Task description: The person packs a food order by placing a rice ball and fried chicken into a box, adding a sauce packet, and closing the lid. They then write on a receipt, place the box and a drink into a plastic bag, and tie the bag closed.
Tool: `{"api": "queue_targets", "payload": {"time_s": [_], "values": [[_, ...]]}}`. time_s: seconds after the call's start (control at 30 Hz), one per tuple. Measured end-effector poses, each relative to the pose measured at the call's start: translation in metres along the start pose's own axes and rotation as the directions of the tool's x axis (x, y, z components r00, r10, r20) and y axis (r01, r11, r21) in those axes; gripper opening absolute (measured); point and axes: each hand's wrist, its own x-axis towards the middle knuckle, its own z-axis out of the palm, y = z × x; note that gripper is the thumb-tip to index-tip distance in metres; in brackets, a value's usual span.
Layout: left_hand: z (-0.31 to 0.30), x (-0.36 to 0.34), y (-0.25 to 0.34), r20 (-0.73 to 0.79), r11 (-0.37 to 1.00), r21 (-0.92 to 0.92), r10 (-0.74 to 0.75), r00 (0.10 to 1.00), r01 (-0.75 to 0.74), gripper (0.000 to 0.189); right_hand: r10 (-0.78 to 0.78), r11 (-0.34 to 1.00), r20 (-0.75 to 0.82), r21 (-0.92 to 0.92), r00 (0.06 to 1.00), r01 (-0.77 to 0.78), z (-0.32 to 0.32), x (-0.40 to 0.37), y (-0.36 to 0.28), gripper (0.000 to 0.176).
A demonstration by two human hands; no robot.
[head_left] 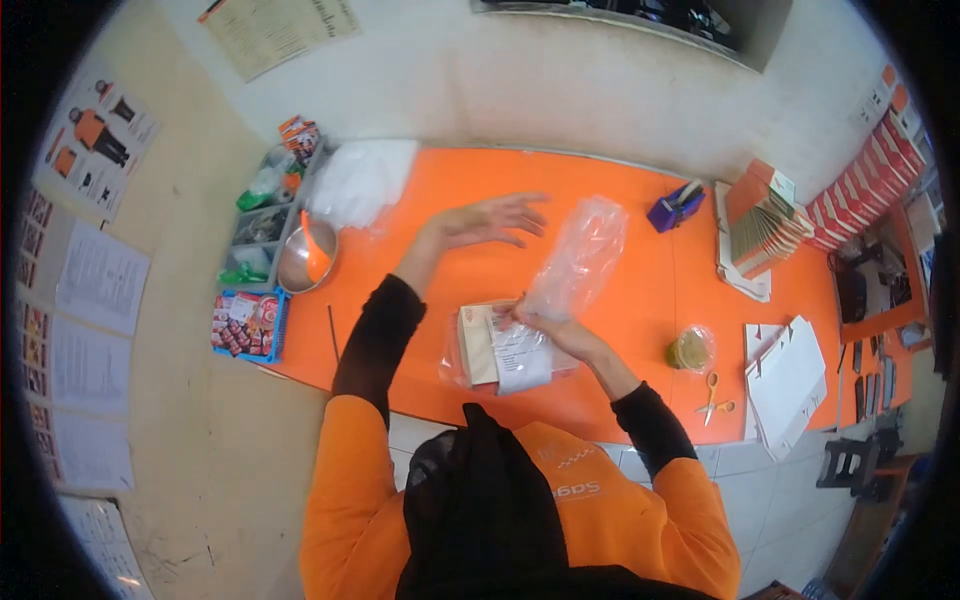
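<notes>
My left hand (490,220) is held above the orange table with its fingers spread, holding nothing. My right hand (540,320) is closed on a clear plastic bag (585,245), whose loose end stretches up and to the right. Below that hand lies a cream-coloured box (478,345), with clear plastic showing along its left side. A white printed paper (522,355) lies over the box, its top edge close to my right fingers. The fingertips of my right hand are partly hidden.
At left stand a metal bowl (294,262) with an orange utensil, a grey organiser (268,202), and a blue basket (280,335) of packets. Scissors (712,405), a covered cup (690,350), papers (790,390) and a blue dispenser (675,207) are on the right.
</notes>
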Motion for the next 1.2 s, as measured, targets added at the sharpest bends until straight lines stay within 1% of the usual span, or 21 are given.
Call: {"api": "queue_targets", "payload": {"time_s": [0.1, 0.17, 0.23, 0.3, 0.33, 0.43, 0.53, 0.6, 0.63, 0.7, 0.73, 0.77, 0.8, 0.87, 0.9, 0.97, 1.0, 1.07, 1.13, 1.17, 1.2], "values": [[-0.008, -0.046, 0.005, -0.278, 0.941, -0.326, -0.002, 0.961, -0.092, 0.054, 0.000, 0.971, 0.208, 0.232, 0.978, -0.049, 0.002, 0.035, 0.002, 0.017], [-0.008, -0.053, -0.011, -0.310, 0.989, 0.053, -0.115, 0.944, 0.138, 0.054, 0.152, 0.987, 0.265, 0.013, 0.952, -0.161, 0.028, 0.062, -0.011, 0.020], [0.003, -0.060, -0.021, -0.379, 0.875, 0.360, -0.179, 0.908, 0.323, 0.053, 0.251, 0.956, 0.311, -0.228, 0.917, -0.184, 0.065, 0.085, -0.033, 0.021], [0.020, -0.077, -0.018, -0.432, 0.749, 0.564, -0.091, 0.897, 0.348, 0.050, 0.292, 0.872, 0.339, -0.478, 0.894, -0.104, 0.101, 0.100, -0.065, 0.022], [0.027, -0.090, -0.011, -0.456, 0.685, 0.639, -0.029, 0.889, 0.350, 0.049, 0.314, 0.851, 0.388, -0.520, 0.866, -0.076, 0.112, 0.108, -0.074, 0.022], [0.041, -0.149, 0.018, -0.548, 0.447, 0.781, 0.155, 0.822, 0.436, 0.046, 0.370, 0.771, 0.504, -0.635, 0.781, 0.045, 0.125, 0.135, -0.081, 0.027], [0.050, -0.213, 0.038, -0.633, 0.112, 0.767, 0.291, 0.717, 0.632, 0.042, 0.342, 0.757, 0.572, -0.638, 0.745, 0.142, 0.103, 0.160, -0.040, 0.038], [0.068, -0.249, 0.046, -0.692, 0.028, 0.708, 0.230, 0.684, 0.706, 0.040, 0.126, 0.763, 0.512, -0.598, 0.850, 0.247, 0.098, 0.169, -0.024, 0.039], [0.081, -0.264, 0.048, -0.716, 0.051, 0.694, 0.156, 0.681, 0.718, 0.038, 0.018, 0.758, 0.478, -0.579, 0.878, 0.300, 0.096, 0.174, -0.015, 0.039], [0.110, -0.278, 0.054, -0.727, 0.250, 0.669, 0.027, 0.686, 0.700, 0.038, -0.190, 0.745, 0.412, -0.530, 0.891, 0.404, 0.100, 0.185, 0.005, 0.041], [0.120, -0.281, 0.053, -0.731, 0.354, 0.630, -0.031, 0.682, 0.691, 0.037, -0.217, 0.747, 0.394, -0.522, 0.893, 0.412, 0.105, 0.187, 0.014, 0.040], [0.119, -0.280, 0.038, -0.759, 0.488, 0.617, 0.162, 0.631, 0.617, 0.038, -0.244, 0.748, 0.375, -0.513, 0.894, 0.420, 0.110, 0.189, 0.023, 0.039], [0.112, -0.275, 0.017, -0.778, 0.595, 0.613, 0.343, 0.526, 0.519, 0.041, -0.202, 0.760, 0.374, -0.523, 0.905, 0.386, 0.119, 0.186, 0.026, 0.037], [0.085, -0.266, -0.038, -0.734, 0.800, 0.586, 0.460, 0.500, 0.125, 0.034, -0.087, 0.903, 0.286, -0.382, 0.954, 0.196, 0.125, 0.189, 0.050, 0.036], [0.079, -0.265, -0.052, -0.750, 0.785, 0.594, 0.463, 0.471, 0.174, 0.034, 0.032, 0.979, 0.205, -0.203, 0.978, 0.011, 0.123, 0.190, 0.072, 0.038], [0.071, -0.271, -0.075, -0.781, 0.788, 0.577, 0.457, 0.426, 0.214, 0.032, 0.150, 0.972, 0.179, -0.207, 0.972, -0.112, 0.118, 0.192, 0.105, 0.040], [0.070, -0.273, -0.084, -0.800, 0.811, 0.549, 0.438, 0.410, 0.203, 0.031, 0.133, 0.923, 0.216, -0.383, 0.967, -0.041, 0.121, 0.194, 0.112, 0.042], [0.068, -0.285, -0.097, -0.858, 0.867, 0.444, 0.338, 0.387, 0.228, 0.028, 0.178, 0.910, 0.246, -0.409, 0.953, -0.065, 0.130, 0.205, 0.112, 0.041], [0.062, -0.298, -0.103, -0.915, 0.908, 0.291, 0.172, 0.365, 0.301, 0.023, 0.296, 0.954, 0.245, -0.119, 0.923, -0.274, 0.168, 0.211, 0.050, 0.036], [0.058, -0.305, -0.109, -0.913, 0.890, 0.294, 0.154, 0.377, 0.349, 0.023, 0.180, 0.955, 0.394, -0.288, 0.901, -0.065, 0.169, 0.219, 0.023, 0.032], [0.053, -0.314, -0.118, -0.911, 0.867, 0.299, 0.135, 0.391, 0.397, 0.022, 0.089, 0.898, 0.549, -0.405, 0.831, 0.171, 0.169, 0.232, 0.000, 0.027]]}}
